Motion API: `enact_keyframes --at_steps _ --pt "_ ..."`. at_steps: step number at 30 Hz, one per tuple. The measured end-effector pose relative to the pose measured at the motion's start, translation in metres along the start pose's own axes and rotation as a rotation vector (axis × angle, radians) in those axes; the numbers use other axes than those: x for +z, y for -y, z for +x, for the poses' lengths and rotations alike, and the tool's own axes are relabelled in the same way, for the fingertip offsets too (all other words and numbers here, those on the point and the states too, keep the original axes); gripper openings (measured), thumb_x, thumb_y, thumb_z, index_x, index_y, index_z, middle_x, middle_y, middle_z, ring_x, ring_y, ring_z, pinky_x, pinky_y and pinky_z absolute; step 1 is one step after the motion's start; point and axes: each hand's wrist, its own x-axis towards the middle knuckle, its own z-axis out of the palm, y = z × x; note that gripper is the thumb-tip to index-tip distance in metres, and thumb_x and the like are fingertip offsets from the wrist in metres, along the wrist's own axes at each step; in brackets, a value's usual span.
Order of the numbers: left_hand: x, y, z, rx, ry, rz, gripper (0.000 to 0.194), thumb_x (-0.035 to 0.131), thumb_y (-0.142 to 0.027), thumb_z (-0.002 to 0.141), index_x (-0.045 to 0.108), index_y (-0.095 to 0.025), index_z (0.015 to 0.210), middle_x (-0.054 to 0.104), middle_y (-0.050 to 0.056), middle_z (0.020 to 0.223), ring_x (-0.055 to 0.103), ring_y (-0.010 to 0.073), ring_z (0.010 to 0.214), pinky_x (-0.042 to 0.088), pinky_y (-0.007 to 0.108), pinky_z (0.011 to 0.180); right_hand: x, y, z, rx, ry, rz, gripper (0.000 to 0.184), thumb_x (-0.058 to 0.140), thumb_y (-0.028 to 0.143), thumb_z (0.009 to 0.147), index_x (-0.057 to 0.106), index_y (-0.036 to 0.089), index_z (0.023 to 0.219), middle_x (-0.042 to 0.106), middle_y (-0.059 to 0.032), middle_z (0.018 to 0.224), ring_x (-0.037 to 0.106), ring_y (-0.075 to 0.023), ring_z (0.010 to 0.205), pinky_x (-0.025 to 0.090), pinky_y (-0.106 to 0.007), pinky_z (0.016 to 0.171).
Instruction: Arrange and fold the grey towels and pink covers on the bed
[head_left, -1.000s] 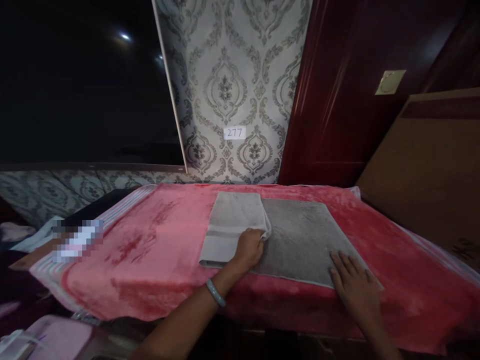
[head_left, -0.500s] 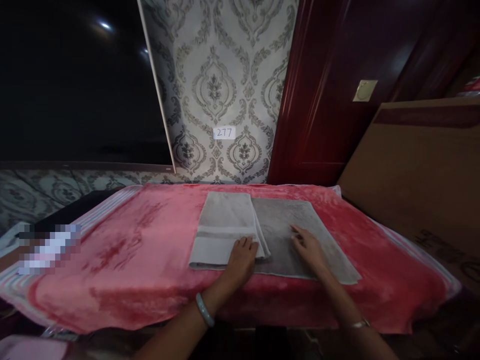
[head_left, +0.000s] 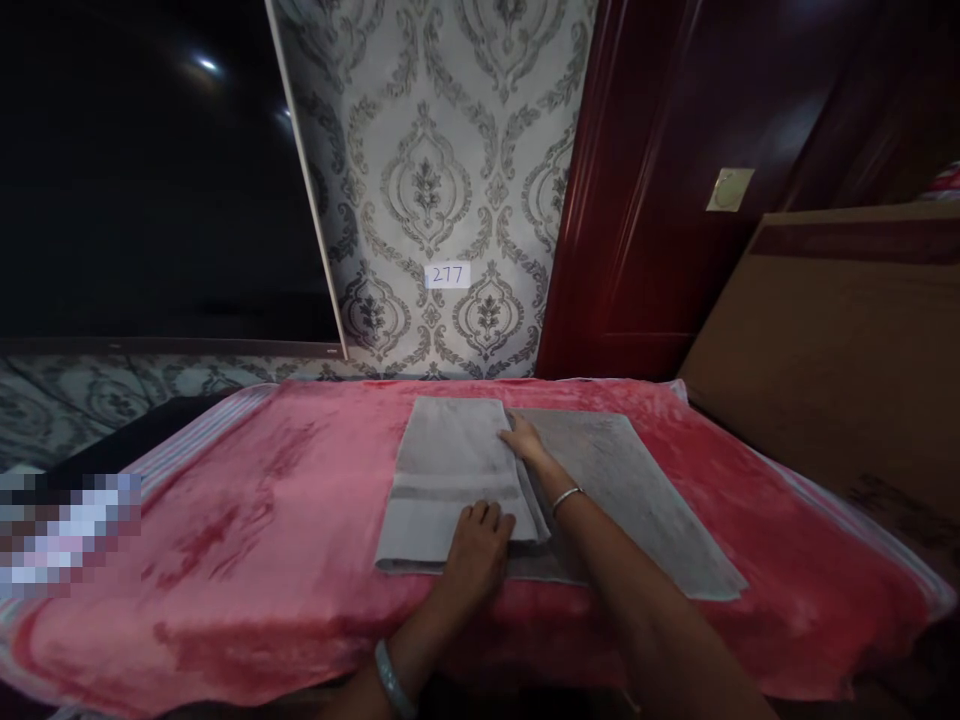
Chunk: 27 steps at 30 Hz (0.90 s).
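A grey towel (head_left: 615,480) lies on a pink-red plush blanket, its left part folded over into a lighter layered panel (head_left: 450,440) with a band across it. My left hand (head_left: 480,555), a bracelet on its wrist, rests open on the near right corner of that folded panel, fingers lying on the cloth. Farther back, my right hand (head_left: 527,440) touches the panel's right edge near its far corner, thumb and forefinger apart. The right forearm crosses over the single-layer part of the towel and hides some of it.
The blanket (head_left: 300,560) drapes over the table's front edge. A large dark television screen (head_left: 150,180) is at the back left. Patterned wallpaper carries a paper label (head_left: 448,275) reading 277. A big cardboard box (head_left: 840,350) stands on the right, beside a dark red door panel (head_left: 637,200).
My right hand has moved left from the towel's right edge to the folded panel's edge. My left hand has let go of the bunched edge, which now lies flatter, and rests nearer the front.
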Motion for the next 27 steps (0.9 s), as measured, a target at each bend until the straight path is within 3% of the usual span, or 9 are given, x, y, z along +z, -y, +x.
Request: enact_keyframes --at_steps 6,11,16,21,27 --pt "0.001 -0.002 -0.003 0.046 -0.077 -0.048 0.045 0.046 -0.004 0.089 0.064 -0.020 0.128 0.067 0.013 0.129 0.059 0.0273 0.115 0.049 0.045 0.096 -0.001 -0.008 -0.009 -0.020 -0.030 -0.071 0.067 0.050 0.009 0.081 0.054 0.019 0.148 0.061 -0.0083 0.145 0.060 -0.0201 0.129 0.046 -0.032 0.108" --pt "0.011 -0.015 -0.004 0.078 -0.014 -0.021 0.039 0.049 -0.008 0.091 0.065 -0.018 0.125 0.066 0.014 0.130 0.059 0.0295 0.116 0.049 0.047 0.098 -0.009 -0.024 -0.026 0.028 -0.015 -0.161 0.062 0.049 0.012 0.083 0.060 0.018 0.144 0.066 -0.0089 0.138 0.062 -0.0216 0.126 0.046 -0.032 0.108" --pt "0.009 -0.018 -0.004 0.083 0.029 0.006 0.038 0.050 -0.011 0.094 0.063 -0.018 0.129 0.064 0.014 0.134 0.058 0.0301 0.120 0.048 0.047 0.101 -0.013 -0.021 -0.026 0.032 -0.004 -0.223 0.063 0.046 0.013 0.087 0.056 0.021 0.148 0.067 -0.0068 0.137 0.064 -0.0210 0.122 0.048 -0.032 0.105" --pt "0.002 -0.024 -0.001 0.096 0.037 -0.009 0.035 0.047 -0.014 0.097 0.063 -0.019 0.128 0.065 0.014 0.131 0.059 0.0284 0.115 0.050 0.044 0.097 -0.015 -0.014 -0.029 0.024 -0.006 -0.284 0.064 0.040 0.010 0.089 0.050 0.017 0.152 0.060 -0.0106 0.146 0.060 -0.0204 0.128 0.044 -0.030 0.108" --pt "-0.005 -0.030 -0.006 0.107 0.032 -0.126 0.036 0.053 -0.020 0.095 0.064 -0.017 0.129 0.064 0.016 0.134 0.058 0.0299 0.122 0.047 0.044 0.104 -0.019 -0.011 -0.042 0.062 0.038 -0.389 0.056 0.040 0.014 0.095 0.052 0.012 0.150 0.063 -0.0180 0.137 0.061 -0.0255 0.124 0.045 -0.034 0.106"
